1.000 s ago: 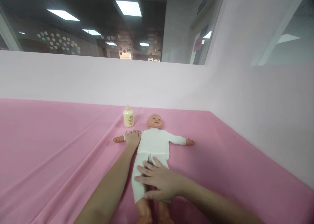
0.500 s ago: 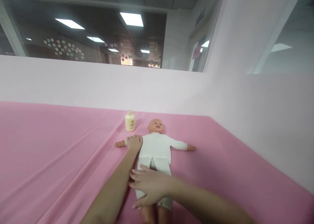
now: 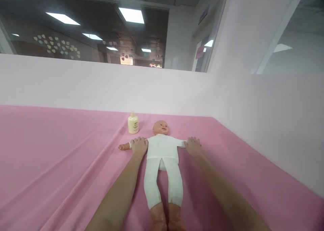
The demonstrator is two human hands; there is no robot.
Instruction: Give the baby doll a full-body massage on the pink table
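Note:
A baby doll [image 3: 162, 149] in a white top and white trousers lies face up, arms spread and legs toward me. My left hand [image 3: 139, 146] is closed over the doll's sleeve on the left, and the doll's small hand sticks out past my fingers. On the opposite side my right hand [image 3: 193, 147] covers the other sleeve near its cuff, fingers curled over it; most of that doll hand is hidden. Left of the doll's head stands a pale yellow bottle [image 3: 133, 125] with a narrow top, touched by neither hand.
A pink cloth [image 3: 63, 156] with long folds on the left covers the surface. White walls [image 3: 101, 89] rise behind and to the right. Above the back wall a window [image 3: 141, 35] shows another room with ceiling lights and heart-shaped stickers.
My right hand has moved from the doll's trouser legs up to its sleeve on the right. My left hand stays on the left sleeve. The doll's legs are now uncovered.

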